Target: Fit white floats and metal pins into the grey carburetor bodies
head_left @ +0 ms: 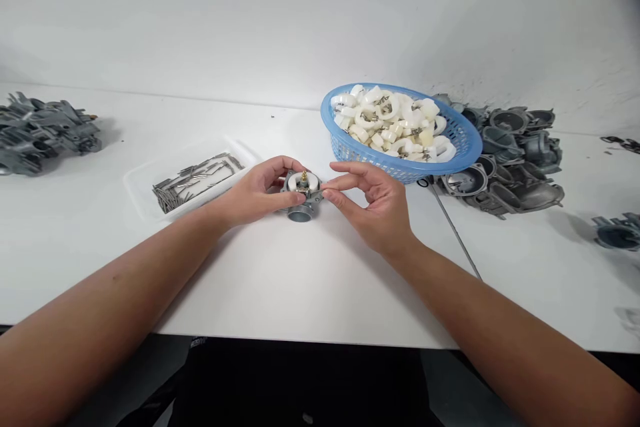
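Observation:
A metal carburetor body (pixel 300 214) rests on the table in front of me, its round bore facing my side. Seated in its upper face is a white plastic float (pixel 313 181) with a brass piece standing in the middle. My left hand (pixel 267 188) grips the carburetor body from the left, the thumb lying along its near edge. At the right side of the body, the thumb and index finger of my right hand (pixel 373 203) pinch a thin metal pin (pixel 319 191), mostly hidden by the fingertips; its other fingers are raised.
A white tray (pixel 145 180) of loose metal pins stands left. Behind my right hand is a blue basket (pixel 400 167) heaped with white floats. Metal carburetor bowls (pixel 520 167) lie right of it, with a thin rod (pixel 457 233) nearby. Carburetor bodies (pixel 47 130) are piled far left.

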`<action>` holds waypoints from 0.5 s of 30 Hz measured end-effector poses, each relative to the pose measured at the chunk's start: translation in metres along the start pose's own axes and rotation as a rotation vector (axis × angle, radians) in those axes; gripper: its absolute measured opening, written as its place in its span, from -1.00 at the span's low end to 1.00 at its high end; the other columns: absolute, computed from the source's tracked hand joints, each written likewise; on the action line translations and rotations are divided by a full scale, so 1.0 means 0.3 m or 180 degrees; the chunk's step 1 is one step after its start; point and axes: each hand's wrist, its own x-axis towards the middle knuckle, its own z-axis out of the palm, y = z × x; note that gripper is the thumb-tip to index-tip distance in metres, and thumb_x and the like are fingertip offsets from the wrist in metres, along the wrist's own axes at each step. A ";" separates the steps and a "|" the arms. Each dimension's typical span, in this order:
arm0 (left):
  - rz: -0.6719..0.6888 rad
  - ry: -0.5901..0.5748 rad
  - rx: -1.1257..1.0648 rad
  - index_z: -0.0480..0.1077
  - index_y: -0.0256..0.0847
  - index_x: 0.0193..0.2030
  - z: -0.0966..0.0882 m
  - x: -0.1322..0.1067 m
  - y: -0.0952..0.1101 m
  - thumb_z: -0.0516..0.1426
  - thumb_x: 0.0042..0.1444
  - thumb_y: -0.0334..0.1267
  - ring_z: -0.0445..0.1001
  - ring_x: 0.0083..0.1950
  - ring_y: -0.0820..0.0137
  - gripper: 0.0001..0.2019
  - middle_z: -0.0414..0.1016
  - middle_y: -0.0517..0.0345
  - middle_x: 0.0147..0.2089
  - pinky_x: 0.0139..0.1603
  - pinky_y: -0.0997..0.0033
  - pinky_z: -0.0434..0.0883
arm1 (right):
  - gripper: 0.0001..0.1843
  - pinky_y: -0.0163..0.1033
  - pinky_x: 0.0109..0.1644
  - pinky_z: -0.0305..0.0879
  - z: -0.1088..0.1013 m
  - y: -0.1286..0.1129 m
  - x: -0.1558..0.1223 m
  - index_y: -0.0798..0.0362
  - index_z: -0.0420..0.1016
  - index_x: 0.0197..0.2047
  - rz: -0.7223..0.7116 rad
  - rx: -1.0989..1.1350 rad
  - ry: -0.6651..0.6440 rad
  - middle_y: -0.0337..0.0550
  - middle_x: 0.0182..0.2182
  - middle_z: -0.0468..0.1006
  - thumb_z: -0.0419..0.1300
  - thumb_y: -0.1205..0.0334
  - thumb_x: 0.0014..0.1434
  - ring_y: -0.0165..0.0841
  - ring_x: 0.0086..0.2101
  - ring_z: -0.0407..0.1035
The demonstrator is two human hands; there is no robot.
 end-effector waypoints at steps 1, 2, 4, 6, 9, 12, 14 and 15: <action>0.0029 -0.0016 -0.0024 0.40 -0.17 0.02 -0.001 0.000 -0.003 0.36 0.19 -0.15 0.44 -0.16 0.37 -0.65 0.47 0.06 -0.06 -0.20 0.31 0.47 | -0.67 0.01 0.29 0.39 0.002 0.002 -0.001 -0.07 0.57 0.01 -0.0040 0.0045 0.0021 -0.29 -0.31 0.73 0.43 0.29 0.18 -0.26 -0.12 0.64; 0.0041 -0.0032 -0.0053 0.40 -0.17 0.02 -0.003 0.001 -0.006 0.36 0.19 -0.15 0.44 -0.15 0.37 -0.65 0.47 0.06 -0.06 -0.19 0.31 0.48 | -0.67 0.00 0.28 0.38 0.003 0.003 -0.002 -0.07 0.56 0.00 -0.0072 0.0068 0.0030 -0.30 -0.31 0.73 0.43 0.30 0.18 -0.27 -0.13 0.64; 0.0039 -0.0052 -0.0081 0.40 -0.17 0.02 -0.006 0.000 -0.009 0.35 0.20 -0.15 0.44 -0.15 0.37 -0.66 0.46 0.07 -0.06 -0.18 0.31 0.48 | -0.71 -0.03 0.24 0.40 0.007 0.004 -0.004 -0.07 0.56 -0.03 -0.0127 0.0032 0.0030 -0.30 -0.31 0.72 0.42 0.32 0.18 -0.28 -0.13 0.63; 0.0031 -0.0053 -0.0047 0.40 -0.17 0.03 -0.008 0.000 -0.010 0.35 0.20 -0.15 0.43 -0.16 0.39 -0.66 0.46 0.08 -0.07 -0.20 0.32 0.47 | -0.75 -0.07 0.18 0.43 0.012 0.003 -0.007 -0.07 0.56 -0.08 -0.0168 -0.0052 0.0029 -0.30 -0.32 0.71 0.41 0.34 0.19 -0.29 -0.14 0.63; 0.0055 -0.0071 0.0014 0.41 -0.16 0.03 -0.008 0.002 -0.010 0.35 0.21 -0.16 0.41 -0.18 0.40 -0.67 0.45 0.09 -0.07 -0.22 0.34 0.45 | -0.71 -0.08 0.17 0.42 0.018 0.002 -0.009 -0.07 0.51 -0.04 -0.0176 -0.0086 0.0038 -0.32 -0.33 0.70 0.39 0.36 0.20 -0.31 -0.15 0.62; 0.0060 -0.0093 -0.0067 0.41 -0.16 0.03 -0.006 0.005 -0.008 0.34 0.21 -0.19 0.40 -0.15 0.41 -0.69 0.43 0.11 -0.07 -0.19 0.36 0.45 | -0.61 -0.06 0.23 0.37 0.022 0.004 -0.010 -0.07 0.42 0.07 -0.0143 -0.0035 0.0067 -0.34 -0.34 0.70 0.38 0.36 0.22 -0.33 -0.15 0.62; 0.0039 -0.0093 -0.0121 0.40 -0.17 0.03 -0.005 0.006 -0.004 0.34 0.21 -0.22 0.40 -0.14 0.41 -0.69 0.43 0.11 -0.07 -0.18 0.37 0.45 | -0.58 -0.06 0.23 0.36 0.023 0.005 -0.011 -0.07 0.39 0.09 -0.0103 -0.0042 0.0074 -0.34 -0.34 0.70 0.37 0.36 0.22 -0.33 -0.15 0.61; 0.0040 -0.0092 -0.0122 0.40 -0.17 0.03 -0.004 0.006 -0.003 0.34 0.21 -0.22 0.40 -0.14 0.41 -0.69 0.43 0.11 -0.07 -0.18 0.38 0.45 | -0.57 -0.07 0.23 0.36 0.023 0.005 -0.011 -0.07 0.39 0.10 -0.0078 -0.0048 0.0058 -0.34 -0.34 0.70 0.37 0.36 0.21 -0.34 -0.15 0.61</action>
